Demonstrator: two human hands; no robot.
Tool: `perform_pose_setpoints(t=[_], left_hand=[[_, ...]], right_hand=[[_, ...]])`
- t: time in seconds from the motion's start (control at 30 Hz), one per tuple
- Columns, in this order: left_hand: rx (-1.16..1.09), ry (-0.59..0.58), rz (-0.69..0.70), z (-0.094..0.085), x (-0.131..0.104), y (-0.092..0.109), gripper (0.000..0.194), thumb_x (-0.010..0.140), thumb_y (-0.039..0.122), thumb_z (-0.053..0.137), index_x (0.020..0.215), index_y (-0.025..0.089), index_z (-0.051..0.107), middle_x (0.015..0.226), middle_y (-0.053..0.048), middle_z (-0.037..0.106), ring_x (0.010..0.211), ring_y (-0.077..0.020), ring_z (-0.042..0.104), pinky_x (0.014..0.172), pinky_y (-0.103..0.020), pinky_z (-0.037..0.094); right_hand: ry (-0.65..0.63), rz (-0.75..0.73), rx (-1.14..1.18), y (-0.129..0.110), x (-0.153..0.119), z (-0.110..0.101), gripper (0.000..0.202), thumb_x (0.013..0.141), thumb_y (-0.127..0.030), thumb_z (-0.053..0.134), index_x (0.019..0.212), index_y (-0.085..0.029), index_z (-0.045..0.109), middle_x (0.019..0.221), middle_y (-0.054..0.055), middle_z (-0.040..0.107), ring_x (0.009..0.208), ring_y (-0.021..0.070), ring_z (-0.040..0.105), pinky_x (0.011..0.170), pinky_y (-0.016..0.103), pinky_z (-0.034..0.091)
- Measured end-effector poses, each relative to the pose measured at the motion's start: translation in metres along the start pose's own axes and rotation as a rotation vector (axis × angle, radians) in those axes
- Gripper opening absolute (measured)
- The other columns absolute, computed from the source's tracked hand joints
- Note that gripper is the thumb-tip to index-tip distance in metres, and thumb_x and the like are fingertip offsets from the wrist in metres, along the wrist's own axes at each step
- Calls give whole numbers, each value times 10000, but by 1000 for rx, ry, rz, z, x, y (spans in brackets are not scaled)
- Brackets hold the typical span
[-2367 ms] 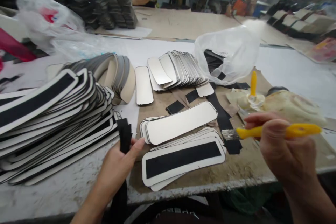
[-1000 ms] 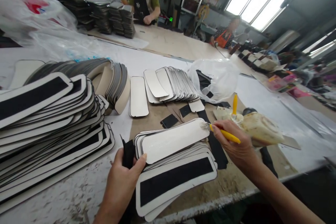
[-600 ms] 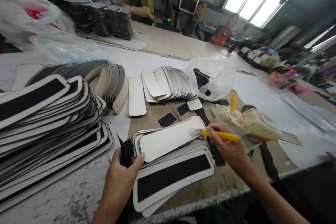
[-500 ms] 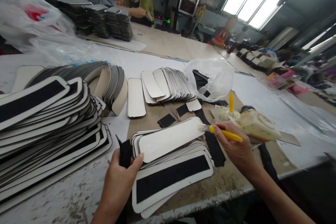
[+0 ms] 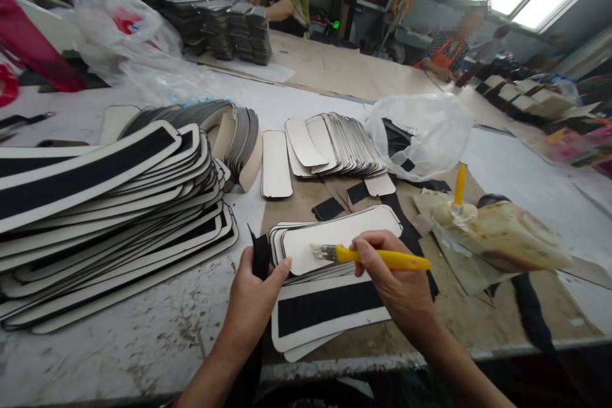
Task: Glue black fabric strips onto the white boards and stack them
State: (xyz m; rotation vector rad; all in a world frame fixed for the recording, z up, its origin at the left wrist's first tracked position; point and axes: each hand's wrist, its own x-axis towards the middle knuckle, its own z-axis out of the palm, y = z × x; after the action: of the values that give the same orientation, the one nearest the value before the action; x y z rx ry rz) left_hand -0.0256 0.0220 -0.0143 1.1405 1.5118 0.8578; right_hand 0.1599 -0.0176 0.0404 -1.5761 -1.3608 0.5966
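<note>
My right hand (image 5: 394, 274) grips a yellow-handled brush (image 5: 382, 258), its bristles lying on the left part of a white, round-cornered panel (image 5: 344, 229). That panel tops a small fanned stack. My left hand (image 5: 258, 287) is closed around a black fabric strip (image 5: 261, 256), with the thumb tip at the panel's left end. The strip hangs down below the hand. Nearer to me lies another panel with a black strip along its middle (image 5: 329, 306), partly hidden by my right hand and forearm.
Tall stacks of black-striped panels (image 5: 109, 204) fill the left side. Behind the work lie a fanned row of white pieces (image 5: 344, 143) and a plastic bag (image 5: 430, 134). To the right, a second brush (image 5: 459, 185) stands in a glue-stained container (image 5: 511, 236). Two people sit farther back.
My right hand has drawn the brush leftward along the panel, from its right end to near its left end. My left hand keeps its hold. The camera view has swung left.
</note>
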Motion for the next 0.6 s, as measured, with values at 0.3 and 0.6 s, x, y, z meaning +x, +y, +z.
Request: perform_pose_setpoints(t=[0.3, 0.6], left_hand=[[-20, 6, -20, -2, 0, -1, 385, 682, 457, 685, 911, 180, 546, 707, 21, 591, 647, -172, 554, 619, -277, 449], [-44, 26, 2, -25, 0, 3, 355, 753, 522, 609, 843, 181, 571, 626, 34, 542, 584, -143, 507, 578, -252, 421]], right_hand=[[159, 61, -324, 18, 0, -41, 222, 861, -411, 542, 826, -202, 610, 690, 11, 586, 624, 167, 557, 619, 306, 438], [295, -130, -499, -16, -4, -75, 268, 928, -389, 417, 802, -236, 598, 785, 30, 615, 754, 190, 578, 672, 311, 433]])
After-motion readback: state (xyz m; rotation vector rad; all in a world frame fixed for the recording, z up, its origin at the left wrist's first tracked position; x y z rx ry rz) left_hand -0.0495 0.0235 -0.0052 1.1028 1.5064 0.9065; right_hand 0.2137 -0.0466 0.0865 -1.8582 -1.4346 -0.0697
